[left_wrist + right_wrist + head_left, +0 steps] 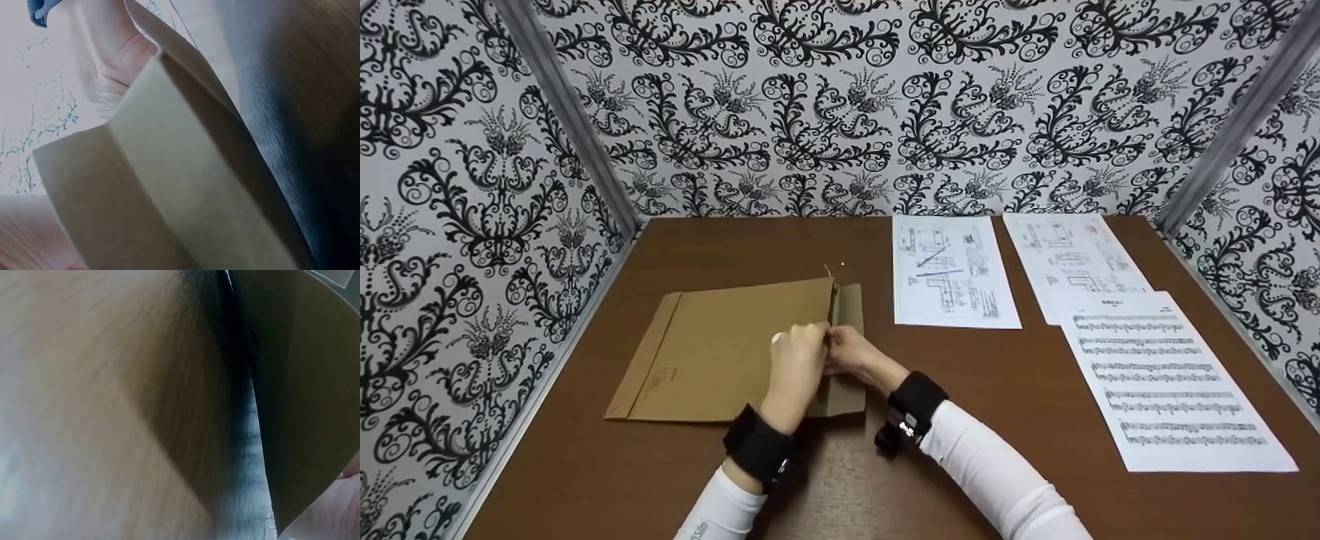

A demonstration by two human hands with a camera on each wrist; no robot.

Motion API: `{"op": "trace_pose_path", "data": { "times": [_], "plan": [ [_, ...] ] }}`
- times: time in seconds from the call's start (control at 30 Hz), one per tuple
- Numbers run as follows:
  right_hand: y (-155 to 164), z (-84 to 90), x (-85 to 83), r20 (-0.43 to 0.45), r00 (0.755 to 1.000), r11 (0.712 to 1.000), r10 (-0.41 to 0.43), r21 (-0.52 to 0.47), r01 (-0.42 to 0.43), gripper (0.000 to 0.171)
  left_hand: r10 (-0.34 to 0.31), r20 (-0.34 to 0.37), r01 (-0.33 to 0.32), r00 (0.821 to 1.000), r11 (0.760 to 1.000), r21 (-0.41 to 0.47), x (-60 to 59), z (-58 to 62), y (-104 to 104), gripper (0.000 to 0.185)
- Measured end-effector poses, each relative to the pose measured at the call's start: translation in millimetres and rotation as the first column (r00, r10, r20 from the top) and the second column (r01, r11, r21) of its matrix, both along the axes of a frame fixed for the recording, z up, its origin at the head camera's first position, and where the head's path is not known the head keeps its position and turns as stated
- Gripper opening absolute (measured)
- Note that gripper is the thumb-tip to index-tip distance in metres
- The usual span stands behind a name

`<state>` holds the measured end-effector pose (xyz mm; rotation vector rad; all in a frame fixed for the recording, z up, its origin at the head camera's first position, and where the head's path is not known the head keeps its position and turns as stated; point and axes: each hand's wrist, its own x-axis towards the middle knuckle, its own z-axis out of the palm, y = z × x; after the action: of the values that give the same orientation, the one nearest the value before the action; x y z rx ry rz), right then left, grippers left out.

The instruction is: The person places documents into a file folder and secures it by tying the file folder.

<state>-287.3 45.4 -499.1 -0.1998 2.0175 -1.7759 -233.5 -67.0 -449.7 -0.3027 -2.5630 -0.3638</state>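
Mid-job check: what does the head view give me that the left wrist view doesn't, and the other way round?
Only the head view: the whole outline of the cardboard envelope with its small printed text, the left hand and right hand meeting at its opening, the staves on the sheet music and the lines on the drawing sheets.

Only the left wrist view: creased skin near a wrist, close up; whose side is unclear.

Both: the envelope's folded flap, bare skin, the brown table and the patterned wall.
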Motion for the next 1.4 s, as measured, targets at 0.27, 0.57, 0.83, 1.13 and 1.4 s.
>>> {"op": "trace_pose_path", "data": {
  "times": [0.27, 0.57, 0.83, 1.13, 1.4],
  "plan": [
    [-1, -3.9, -0.1, -0.013, 1.000, 1.000, 0.020, 0.016, -0.020, 0.039, -0.004, 0.039, 0.004, 0.999, 1.000, 0.016, -0.4, -1.6, 0, 0.016],
    [1, -4.3, -0.8, -0.033, 0.999, 0.999, 0.043, 0.014, -0.043, 0.038, -0.026, 0.007, 0.026, 1.000, 0.999, 0.028, -1.6, -2.6, -3, 0.020],
    [2, -2.5, -1.4, -0.004, 0.999, 0.999, 0.032, -0.011, -0.032, 0.050, -0.009, 0.077, 0.005, 0.997, 0.998, 0.062, -4.4, -4.3, -5, 0.015],
    [19, 0.5, -2.7, 0.066, 0.998, 0.997, -0.018, -0.070, 0.022, 0.036, -0.008, 0.100, -0.003, 0.995, 0.994, 0.113, -8.4, -9.2, -10, 0.016],
    [47, 5.9, -2.8, 0.019, 1.000, 0.995, 0.024, -0.094, -0.022, 0.040, 0.000, 0.098, -0.007, 0.995, 0.998, 0.070, -15.3, -20.4, -9, 0.012]
  ]
}}
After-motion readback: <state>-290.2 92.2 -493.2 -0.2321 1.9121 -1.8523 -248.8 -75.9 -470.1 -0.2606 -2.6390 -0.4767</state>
